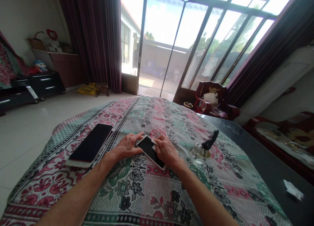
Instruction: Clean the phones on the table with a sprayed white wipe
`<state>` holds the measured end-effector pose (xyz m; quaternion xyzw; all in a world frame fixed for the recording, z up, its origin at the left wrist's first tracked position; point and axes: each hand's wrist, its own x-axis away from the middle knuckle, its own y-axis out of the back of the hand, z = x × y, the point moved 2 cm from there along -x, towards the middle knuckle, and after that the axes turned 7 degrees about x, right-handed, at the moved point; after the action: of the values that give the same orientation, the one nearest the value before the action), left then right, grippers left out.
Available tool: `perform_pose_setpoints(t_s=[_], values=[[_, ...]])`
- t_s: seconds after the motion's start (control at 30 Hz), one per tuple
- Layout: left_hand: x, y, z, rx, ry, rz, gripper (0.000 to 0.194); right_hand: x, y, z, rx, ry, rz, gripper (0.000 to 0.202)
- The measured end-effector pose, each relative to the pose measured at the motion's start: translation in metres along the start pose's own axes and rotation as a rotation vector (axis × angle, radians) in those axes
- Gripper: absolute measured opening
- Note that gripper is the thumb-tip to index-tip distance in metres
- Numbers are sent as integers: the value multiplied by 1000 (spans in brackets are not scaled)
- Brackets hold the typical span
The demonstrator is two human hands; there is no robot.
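A white smartphone (pixel 148 148) with a dark screen lies at a slant on the patterned tablecloth (pixel 137 199). At its upper-left end, my left hand (pixel 126 146) holds the edge between thumb and fingers. My right hand (pixel 167 150) is closed on a small white tissue (pixel 154 147), pressed against the right part of the screen; most of the tissue is hidden under the fingers. Left of my hands lies a larger device with a black screen, a tablet (pixel 92 143). On the right stands a clear spray bottle (pixel 201 153) with a black nozzle.
A crumpled white tissue (pixel 293 190) lies on the dark surface (pixel 245 144) at the right. Beyond the table are a glass door (pixel 169 46), dark curtains (pixel 90 36) and a wooden chair (pixel 211 98). A yellow bag (pixel 87 89) sits on the floor at the left.
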<state>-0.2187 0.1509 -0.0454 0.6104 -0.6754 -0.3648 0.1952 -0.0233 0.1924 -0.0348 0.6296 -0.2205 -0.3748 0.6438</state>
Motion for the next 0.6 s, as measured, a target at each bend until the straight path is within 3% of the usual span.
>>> perform_pose_setpoints(t_s=[0.33,0.47,0.6], values=[[0,-4,6,21,-28,-14,73,62,9,-21,6,-51,-57,31],[-4,-14,4,-27,-129,-44,71,59,5,-22,20,-75,-63,29],[-8,-24,2,-103,-146,24,77,40,1,-18,1,-47,-64,24]])
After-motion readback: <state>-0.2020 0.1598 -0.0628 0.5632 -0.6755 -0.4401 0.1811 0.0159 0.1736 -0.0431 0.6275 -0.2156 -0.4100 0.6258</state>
